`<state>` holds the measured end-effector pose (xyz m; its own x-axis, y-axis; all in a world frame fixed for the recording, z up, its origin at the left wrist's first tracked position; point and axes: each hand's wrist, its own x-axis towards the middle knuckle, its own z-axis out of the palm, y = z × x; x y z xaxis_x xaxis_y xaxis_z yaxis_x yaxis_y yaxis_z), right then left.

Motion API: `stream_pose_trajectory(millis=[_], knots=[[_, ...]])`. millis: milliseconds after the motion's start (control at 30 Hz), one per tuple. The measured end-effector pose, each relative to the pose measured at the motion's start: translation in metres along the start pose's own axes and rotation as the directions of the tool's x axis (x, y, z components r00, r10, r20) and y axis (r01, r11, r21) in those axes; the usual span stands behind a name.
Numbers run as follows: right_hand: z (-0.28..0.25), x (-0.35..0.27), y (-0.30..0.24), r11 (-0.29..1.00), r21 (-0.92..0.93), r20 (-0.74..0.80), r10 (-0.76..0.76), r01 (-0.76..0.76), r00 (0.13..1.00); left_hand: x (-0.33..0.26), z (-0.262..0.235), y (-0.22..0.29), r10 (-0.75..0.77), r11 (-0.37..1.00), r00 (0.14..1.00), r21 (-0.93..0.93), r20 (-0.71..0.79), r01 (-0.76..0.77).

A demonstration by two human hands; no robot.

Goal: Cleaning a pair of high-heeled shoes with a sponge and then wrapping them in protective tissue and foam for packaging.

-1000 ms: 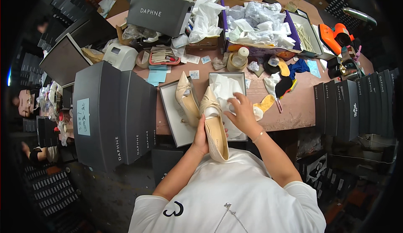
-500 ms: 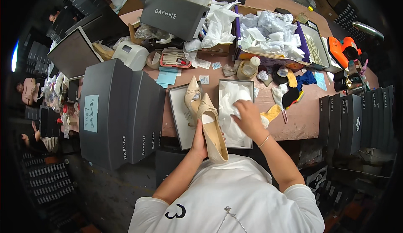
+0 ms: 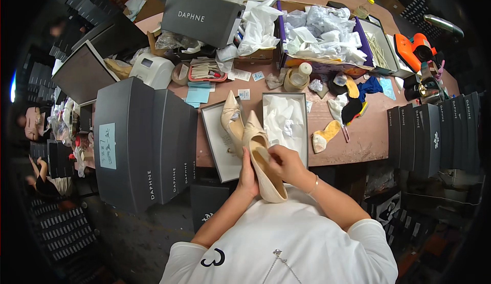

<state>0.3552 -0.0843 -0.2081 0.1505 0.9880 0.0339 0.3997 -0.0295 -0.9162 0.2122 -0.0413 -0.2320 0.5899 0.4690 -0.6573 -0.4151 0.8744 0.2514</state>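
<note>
At far left, tall dark boxes (image 3: 123,146) packed side by side along the surface (image 3: 365,141); next, left box (image 3: 220,158), open, with other shoe (image 3: 230,114) lying inside, pointed toe reaching to the far rim; close beside held shoe (image 3: 268,184), contact hard to judge; likely scuffing of both pale uppers from any sideways swing; then left hand (image 3: 248,178), fingers wrapped around held shoe from the left and beneath, thumb along its side, gripping securely by the look of it; held shoe in midair between both hands, toe pointing away from the body, heel end close to shirt (image 3: 296,233); possible drop onto the rim of left box from a loosened left grip; just right of that, right hand (image 3: 286,165), fingers curled in at the shoe's opening; impossible to tell whether empty or pinching something; possible creased lining or stretched edge from too hard a push there; further right, right box (image 3: 306,141), open, with crumpled white paper (image 3: 284,116) inside; possible snagging of paper on bracelet (image 3: 315,182) from a careless sweep of the forearm; beyond, yellow pad (image 3: 331,129), loose on the surface; at far right, upright dark stack (image 3: 434,135); possible toppling from a bump.
</note>
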Motion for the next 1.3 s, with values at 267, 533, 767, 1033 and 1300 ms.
stream_pose_trajectory(millis=[267, 533, 767, 1033, 1300], knots=[[-0.002, -0.019, 0.0, 0.897, 0.361, -0.035, 0.285, -0.254, 0.958, 0.002, -0.003, 0.002, -0.039, 0.998, 0.984, 0.063, 0.175, 0.028], [-0.016, -0.021, -0.027, 0.739, -0.631, 0.284, -0.065, 0.237, 0.957, 0.001, 0.009, -0.002, -0.015, 0.979, 1.0, 0.204, 0.001, 0.015], [0.007, 0.017, 0.019, 0.824, -0.51, 0.169, -0.187, 0.248, 0.968, 0.001, 0.021, -0.016, 0.013, 0.988, 0.999, 0.152, -0.039, -0.006], [-0.049, 0.09, 0.104, 0.531, -0.828, 0.116, -0.147, 0.177, 0.982, 0.005, -0.003, -0.003, -0.141, 0.973, 0.989, 0.178, -0.044, 0.146], [-0.085, 0.05, 0.062, 0.98, -0.158, -0.294, 0.067, -0.118, 0.954, 0.016, -0.002, 0.007, 0.126, 0.931, 0.991, 0.339, 0.041, -0.133]])
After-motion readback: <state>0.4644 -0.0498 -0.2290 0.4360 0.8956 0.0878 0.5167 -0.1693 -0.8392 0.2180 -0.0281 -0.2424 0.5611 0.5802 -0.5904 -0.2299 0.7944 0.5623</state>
